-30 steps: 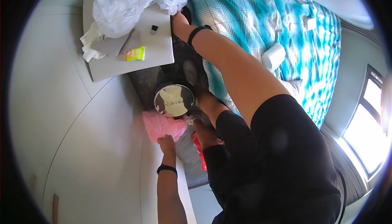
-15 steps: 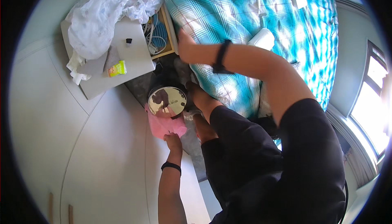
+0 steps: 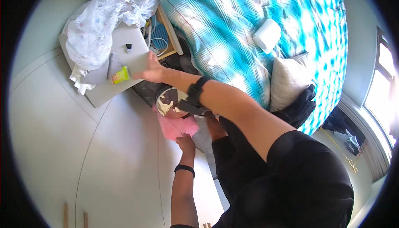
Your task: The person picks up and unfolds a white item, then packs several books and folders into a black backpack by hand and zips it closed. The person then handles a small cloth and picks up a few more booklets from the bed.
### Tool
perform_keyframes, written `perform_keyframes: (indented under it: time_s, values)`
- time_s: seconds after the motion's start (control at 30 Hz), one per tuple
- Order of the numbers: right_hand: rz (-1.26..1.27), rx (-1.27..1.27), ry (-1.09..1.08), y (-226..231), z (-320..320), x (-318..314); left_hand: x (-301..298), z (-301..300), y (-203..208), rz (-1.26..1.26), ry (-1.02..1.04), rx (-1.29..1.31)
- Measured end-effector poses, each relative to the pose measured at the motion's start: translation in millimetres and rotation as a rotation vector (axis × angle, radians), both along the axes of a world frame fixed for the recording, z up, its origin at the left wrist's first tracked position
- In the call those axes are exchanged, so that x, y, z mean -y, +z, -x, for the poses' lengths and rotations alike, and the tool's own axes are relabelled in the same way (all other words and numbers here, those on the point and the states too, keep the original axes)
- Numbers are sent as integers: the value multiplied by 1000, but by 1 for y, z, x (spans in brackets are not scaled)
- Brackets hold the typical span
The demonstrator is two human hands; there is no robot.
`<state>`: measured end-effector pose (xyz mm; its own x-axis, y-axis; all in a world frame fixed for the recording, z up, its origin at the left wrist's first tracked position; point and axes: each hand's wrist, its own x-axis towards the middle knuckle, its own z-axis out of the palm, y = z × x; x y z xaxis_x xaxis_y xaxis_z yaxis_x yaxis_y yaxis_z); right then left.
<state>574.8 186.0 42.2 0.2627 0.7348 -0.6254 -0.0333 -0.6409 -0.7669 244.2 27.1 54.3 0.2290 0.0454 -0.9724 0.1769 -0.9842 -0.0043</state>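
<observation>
Gripping crumpled pink cloth (image 3: 176, 125) | left hand (image 3: 185, 143) fingers closed | right hand (image 3: 151, 71) fingers spread

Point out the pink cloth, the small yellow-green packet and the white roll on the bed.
pink cloth (image 3: 176, 126), head view, middle of the fabric.
yellow-green packet (image 3: 121, 75), head view, its centre.
white roll (image 3: 267, 35), head view, curved side.

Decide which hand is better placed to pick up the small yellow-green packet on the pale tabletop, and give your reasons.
Probably the right. The right hand is open and stretched out just beside the yellow-green packet on the pale tabletop. The left hand is farther off and grips the pink cloth.
</observation>
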Motion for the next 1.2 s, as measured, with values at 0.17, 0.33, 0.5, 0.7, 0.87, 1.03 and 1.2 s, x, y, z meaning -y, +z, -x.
perform_keyframes:
  time_s: [0.17, 0.33, 0.5, 0.7, 0.87, 1.03, 1.2]
  values:
    - [163, -213, -132, -5, 16, -16, -4, -18, -3, 53, 174, 13]
    - [200, -127, -70, -17, 11, -9, -1, -35, -4, 113, 286, 10]
    - [-140, 145, 99, -36, -3, 38, -11, -40, -8, 105, 370, -36]
    - [175, 253, 77, -53, -20, 69, -15, -46, -20, 90, 422, -1]
    - [242, 344, -167, -46, -8, 89, -27, -44, -31, 79, 549, 17]
    - [429, 372, -277, -36, -2, 100, -59, -26, -43, 115, 586, 103]
    - [144, 335, -500, -61, -3, 83, -76, -20, -27, 126, 765, 263]
